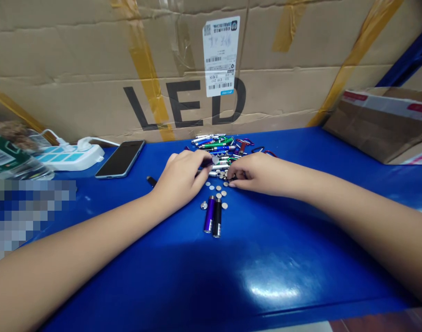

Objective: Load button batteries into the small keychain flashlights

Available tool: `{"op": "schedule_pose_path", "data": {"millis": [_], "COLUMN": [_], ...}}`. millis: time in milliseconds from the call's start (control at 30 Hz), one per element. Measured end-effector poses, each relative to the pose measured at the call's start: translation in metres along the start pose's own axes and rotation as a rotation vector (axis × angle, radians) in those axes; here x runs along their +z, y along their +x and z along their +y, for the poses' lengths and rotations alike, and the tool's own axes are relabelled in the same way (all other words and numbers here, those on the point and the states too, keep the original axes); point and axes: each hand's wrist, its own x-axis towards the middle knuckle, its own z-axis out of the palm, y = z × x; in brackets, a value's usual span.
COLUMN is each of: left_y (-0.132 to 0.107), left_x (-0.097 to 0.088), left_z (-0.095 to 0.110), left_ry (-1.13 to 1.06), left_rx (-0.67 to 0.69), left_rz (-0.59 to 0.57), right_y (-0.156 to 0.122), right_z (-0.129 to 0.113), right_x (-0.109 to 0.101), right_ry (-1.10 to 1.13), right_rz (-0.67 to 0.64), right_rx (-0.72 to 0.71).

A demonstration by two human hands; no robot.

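L hand (pixel 183 177) lay palm-down on the glossy blue tabletop (pixel 266 258), fingers bent, tips on a short silver tube (pixel 214 174) at the near edge of the heap. Couldn't tell whether it was grasped or only touched. R hand (pixel 253 173) faced it from the other side, thumb & index drawn together low over the table. Whether anything sat b/w them was too small to tell.

Small round silver discs (pixel 218 188) lay scattered b/w the two sets of fingertips and just below them, flat on the table. Closer to the person than both grips, a purple metal cylinder (pixel 208 214) and a black metal cylinder (pixel 217 217) lay side by side, touching, w/ a few discs by their far ends.

Just beyond the fingertips sat a heap of small coloured metal torches w/ clips (pixel 221 145). Near the L wrist lay a small black piece (pixel 151 180). Further out on the L-hand side were a dark smartphone (pixel 120 159), screen up, and a white power strip (pixel 71 157). Behind everything stood a large cardboard box marked "LED" (pixel 93 55) w/ a white shipping label (pixel 220 55). Well off the R forearm sat a smaller brown carton (pixel 380 124).
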Motion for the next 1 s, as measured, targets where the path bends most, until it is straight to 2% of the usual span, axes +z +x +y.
{"op": "schedule_pose_path", "data": {"millis": [167, 267, 367, 467, 700, 867, 1000], "left_y": [0.000, -0.001, -0.001, -0.001, -0.002, -0.002, -0.002], "left_x": [0.000, 0.002, 0.003, 0.003, 0.002, 0.001, 0.002], "left_z": [-0.002, -0.003, -0.003, -0.003, -0.002, -0.002, -0.002], "left_ry": [0.063, 0.081, 0.079, 0.067, 0.046, 0.046, 0.041], "left_rx": [0.071, 0.092, 0.097, 0.103, 0.125, 0.120, 0.098], "left_rz": [-0.044, -0.053, -0.061, -0.056, -0.045, -0.039, -0.033], "right_y": [0.000, 0.000, -0.001, -0.001, 0.001, 0.000, -0.003], "right_z": [-0.001, -0.003, -0.005, -0.008, -0.012, -0.010, -0.007], "right_x": [0.000, -0.004, -0.005, -0.004, 0.004, 0.001, -0.006], "right_ry": [0.084, 0.230, 0.418, 0.515, 0.439, 0.444, 0.326], "right_rz": [0.050, 0.182, 0.330, 0.402, 0.391, 0.400, 0.296], "right_rx": [0.073, 0.128, 0.093, 0.052, -0.025, -0.012, 0.010]}}
